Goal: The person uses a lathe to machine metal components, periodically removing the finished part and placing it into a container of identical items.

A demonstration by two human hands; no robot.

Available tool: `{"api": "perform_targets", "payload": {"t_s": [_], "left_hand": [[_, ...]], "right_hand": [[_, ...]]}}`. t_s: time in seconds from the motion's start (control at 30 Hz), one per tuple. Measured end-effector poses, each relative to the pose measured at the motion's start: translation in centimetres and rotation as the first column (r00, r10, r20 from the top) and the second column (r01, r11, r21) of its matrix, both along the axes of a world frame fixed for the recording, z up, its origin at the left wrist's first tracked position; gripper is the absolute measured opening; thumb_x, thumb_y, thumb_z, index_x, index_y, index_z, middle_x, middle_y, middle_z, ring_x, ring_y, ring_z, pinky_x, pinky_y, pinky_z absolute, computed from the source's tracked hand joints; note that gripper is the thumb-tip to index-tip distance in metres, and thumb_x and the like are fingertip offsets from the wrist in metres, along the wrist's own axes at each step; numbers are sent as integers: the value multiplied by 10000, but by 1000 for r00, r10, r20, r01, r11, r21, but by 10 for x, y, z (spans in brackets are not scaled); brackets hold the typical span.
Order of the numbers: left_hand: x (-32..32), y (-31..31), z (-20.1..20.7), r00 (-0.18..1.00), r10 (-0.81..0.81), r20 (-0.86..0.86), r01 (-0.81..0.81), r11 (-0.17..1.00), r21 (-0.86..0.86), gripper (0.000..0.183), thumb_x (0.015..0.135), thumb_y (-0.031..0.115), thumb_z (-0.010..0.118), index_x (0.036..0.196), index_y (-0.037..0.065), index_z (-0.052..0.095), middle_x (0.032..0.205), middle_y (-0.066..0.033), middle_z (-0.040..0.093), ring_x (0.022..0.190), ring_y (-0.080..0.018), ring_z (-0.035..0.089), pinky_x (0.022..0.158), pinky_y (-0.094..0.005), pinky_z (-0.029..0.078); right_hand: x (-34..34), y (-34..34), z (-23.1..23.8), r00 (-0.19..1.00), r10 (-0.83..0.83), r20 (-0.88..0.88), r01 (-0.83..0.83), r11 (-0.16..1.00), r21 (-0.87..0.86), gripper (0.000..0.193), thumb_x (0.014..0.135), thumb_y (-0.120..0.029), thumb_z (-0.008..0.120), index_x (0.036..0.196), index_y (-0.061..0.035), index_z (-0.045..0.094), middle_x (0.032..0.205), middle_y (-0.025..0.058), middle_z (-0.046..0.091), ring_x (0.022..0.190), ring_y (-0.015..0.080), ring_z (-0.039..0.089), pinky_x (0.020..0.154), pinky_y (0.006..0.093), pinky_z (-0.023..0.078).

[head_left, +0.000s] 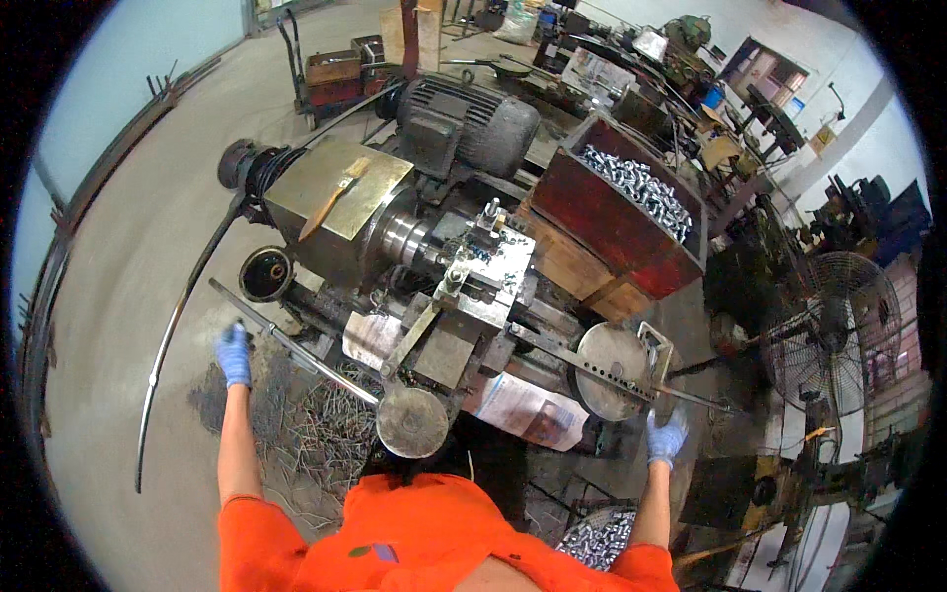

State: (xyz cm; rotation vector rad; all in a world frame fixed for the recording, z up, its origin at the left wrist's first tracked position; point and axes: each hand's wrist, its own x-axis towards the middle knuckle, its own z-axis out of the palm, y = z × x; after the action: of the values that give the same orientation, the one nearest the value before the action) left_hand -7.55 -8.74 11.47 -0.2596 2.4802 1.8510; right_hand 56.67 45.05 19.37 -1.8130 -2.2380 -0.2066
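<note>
My left hand (234,357), in a blue-grey glove, is beside a long metal lever bar (326,367) at the lathe's left. Its fingers are closed, with something dark at the tips that is too small to name. My right hand (667,438), gloved alike, is at the right, just below a round metal disc (604,360) and a thin rod (695,399). Its fingers look apart, and nothing shows in them. Between my hands stands the lathe, with its spindle chuck (406,237) and a tool post (493,264) strewn with metal chips.
Beyond the tool post, a red bin (617,225) holds many small metal parts. A brush (335,197) lies on the headstock (296,187), before a large motor (469,123). Metal shavings (326,434) cover the floor at left. A fan (834,326) stands at right; more parts (599,539) lie low.
</note>
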Motion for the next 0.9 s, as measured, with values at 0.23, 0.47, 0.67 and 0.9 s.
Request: {"api": "perform_targets", "payload": {"t_s": [0.23, 0.47, 0.67, 0.9], "left_hand": [[-14, 34, -87, 602, -717, 353, 388, -123, -913, 304, 807, 341, 495, 959, 118, 636, 897, -124, 656, 785, -277, 619, 681, -371, 475], [39, 71, -110, 839, -541, 55, 286, 353, -891, 340, 814, 348, 441, 1011, 144, 629, 1021, -104, 635, 959, -255, 600, 773, -382, 470], [12, 63, -57, 545, -737, 399, 454, -141, -880, 287, 758, 368, 540, 865, 144, 684, 864, -122, 664, 797, -280, 649, 677, -396, 503], [28, 30, 27, 615, -736, 284, 554, 147, -820, 408, 793, 417, 526, 996, 78, 626, 878, -163, 648, 825, -341, 623, 734, -424, 486]], "right_hand": [[37, -59, -5, 975, -57, -217, 36, 995, -97, 377, 706, -324, 710, 890, 2, 663, 909, 169, 654, 855, 298, 623, 808, 349, 471], [-58, -65, 79, 933, 130, -337, -205, 959, -198, 283, 760, -256, 685, 835, 16, 666, 776, 150, 666, 684, 212, 639, 661, 305, 491], [-284, -60, 158, 740, 599, -306, -671, 688, -276, 374, 810, -373, 601, 792, -5, 660, 703, 174, 622, 645, 219, 617, 623, 343, 455], [-451, -98, 168, 675, 708, -209, -705, 535, -465, 592, 727, -523, 601, 938, 28, 650, 865, 209, 648, 836, 287, 633, 810, 344, 466]]}}
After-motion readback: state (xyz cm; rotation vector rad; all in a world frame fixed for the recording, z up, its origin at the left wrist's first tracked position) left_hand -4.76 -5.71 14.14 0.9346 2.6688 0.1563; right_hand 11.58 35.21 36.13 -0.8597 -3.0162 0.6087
